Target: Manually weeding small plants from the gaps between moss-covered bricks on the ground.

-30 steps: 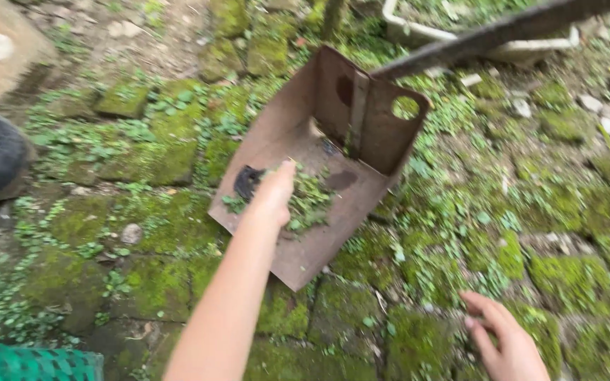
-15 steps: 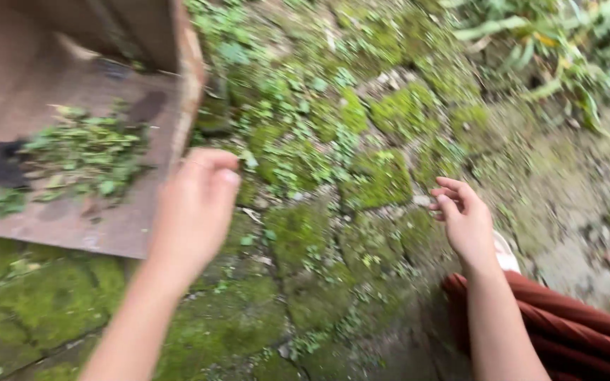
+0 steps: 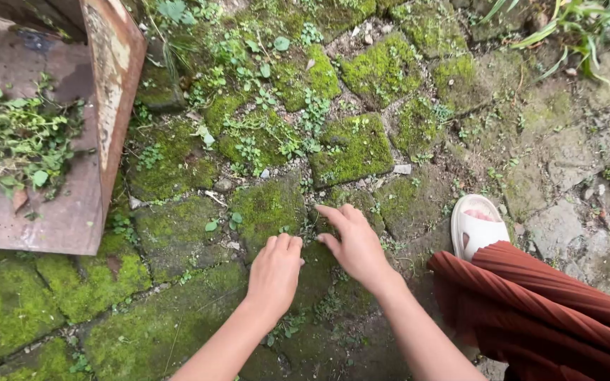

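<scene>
head view: rusty metal box (image 3: 72, 219) holds pulled weeds (image 3: 15, 141).

Rusty metal dustpan (image 3: 111, 106) with pulled weeds (image 3: 15, 141) upper left; white slipper (image 3: 476, 227), rust-coloured pleated skirt (image 3: 545, 310) right.

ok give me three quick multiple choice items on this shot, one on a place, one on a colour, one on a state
1. Where does the pile of pulled green weeds lie?
A. in the rusty brown metal box
B. on the white slipper
C. in the left hand

2. What colour is the pleated skirt?
A. blue
B. rust red
C. white

3. How are the left hand and right hand?
A. both gripping a tool
B. both empty, fingers down on the mossy stones
C. raised in the air

Answers: 1 A, the weeds sit on the box floor. 2 B, the cloth at lower right is rust red. 3 B, no tool shows and both hands touch the ground.
</scene>
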